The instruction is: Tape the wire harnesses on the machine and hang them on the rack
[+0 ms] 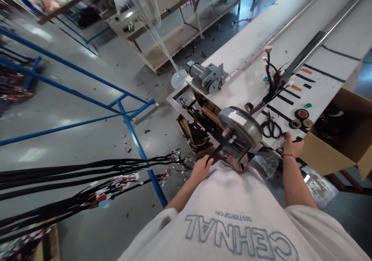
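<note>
My left hand (201, 170) is closed around a dark strip (218, 149) that runs up toward a grey wheel (244, 127) with a white label, at the end of the conveyor table. At the table's near right edge, my right hand (294, 146) has its fingers curled, with small dark and red bits beside them. What it grips, if anything, is too small to make out. Black-handled scissors (271, 128) lie just left of that hand. Beyond the wheel, a bundle of black cables (271, 86) with white connectors rests on the white tabletop (247, 92).
Rolls of tape (301, 114) and a green button (308, 105) sit near an open cardboard box (328, 156) on the right. A motor (203, 76) is mounted at the table's left edge. Blue frames (136, 137) and hanging cable bundles (87, 171) stand to the left.
</note>
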### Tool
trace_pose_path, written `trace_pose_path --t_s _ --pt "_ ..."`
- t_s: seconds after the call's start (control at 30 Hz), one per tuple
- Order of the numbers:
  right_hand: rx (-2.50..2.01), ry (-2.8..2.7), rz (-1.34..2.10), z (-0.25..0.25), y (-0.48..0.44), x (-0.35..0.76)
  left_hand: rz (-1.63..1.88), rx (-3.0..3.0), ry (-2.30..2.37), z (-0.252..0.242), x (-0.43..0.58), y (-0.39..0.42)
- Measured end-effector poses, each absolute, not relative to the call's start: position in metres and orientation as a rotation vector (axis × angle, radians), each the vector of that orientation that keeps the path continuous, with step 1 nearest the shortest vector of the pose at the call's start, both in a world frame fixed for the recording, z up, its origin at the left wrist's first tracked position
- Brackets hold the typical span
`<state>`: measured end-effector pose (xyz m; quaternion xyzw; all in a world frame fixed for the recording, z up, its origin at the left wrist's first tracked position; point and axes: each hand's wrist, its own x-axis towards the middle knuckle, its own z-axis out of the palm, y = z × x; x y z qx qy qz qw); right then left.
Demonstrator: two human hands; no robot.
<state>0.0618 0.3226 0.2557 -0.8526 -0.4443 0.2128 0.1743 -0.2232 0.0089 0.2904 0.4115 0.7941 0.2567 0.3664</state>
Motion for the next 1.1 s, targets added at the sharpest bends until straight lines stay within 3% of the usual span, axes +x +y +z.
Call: trace_pose_path --t_s 0.5,1.1 --pt "-2.387 -1.216 0.544 0.246 0.322 0.066 0.791 1.093 1.948 0.285 -0.21 0.071" --pt "-2.432 -1.257 0.536 0.245 0.324 0.066 0.931 1.051 1.845 0.285 -0.205 0.072"
